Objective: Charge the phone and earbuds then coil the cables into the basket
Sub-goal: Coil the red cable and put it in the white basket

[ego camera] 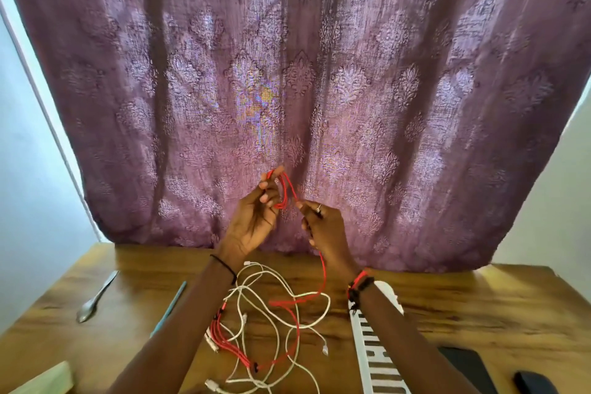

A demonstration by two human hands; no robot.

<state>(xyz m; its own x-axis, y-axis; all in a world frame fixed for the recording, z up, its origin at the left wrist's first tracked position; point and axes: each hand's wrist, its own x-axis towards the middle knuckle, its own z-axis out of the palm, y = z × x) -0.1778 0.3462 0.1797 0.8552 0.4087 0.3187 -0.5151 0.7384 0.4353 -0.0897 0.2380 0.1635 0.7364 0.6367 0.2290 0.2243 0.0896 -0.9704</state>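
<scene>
Fingers of the left hand (256, 217) are curled, with several loops of the red cable (287, 301) gathered round them and held up in front of the purple patterned curtain (287, 57). We see the right hand (326, 227) just beside it, its thumb and forefinger tips (302, 205) pinching the same cable where it leaves the loops; a ring (318, 208) sits on one finger. From this pinch the red cable drops past the right wrist to the wooden table (479, 307), where its remaining length lies slack and ends in a cluster of red branch leads with connectors near the left forearm. Tangled across and under it we find the white cable (249, 264), uncoiled, its plugs scattered on the tabletop. A dark band circles the left wrist and red and black bands the right. Beneath the right forearm lies the white slotted basket (367, 339), partly hidden by the arm; neither cable is in it. To its right, at the lower edge, we note a dark flat object (463, 365) and a smaller dark rounded object (537, 382); we cannot tell what they are. To the left, well apart from the cables, rest a metal spoon (96, 297), a slim teal stick (169, 307) and, at the corner, a pale block (44, 381).
</scene>
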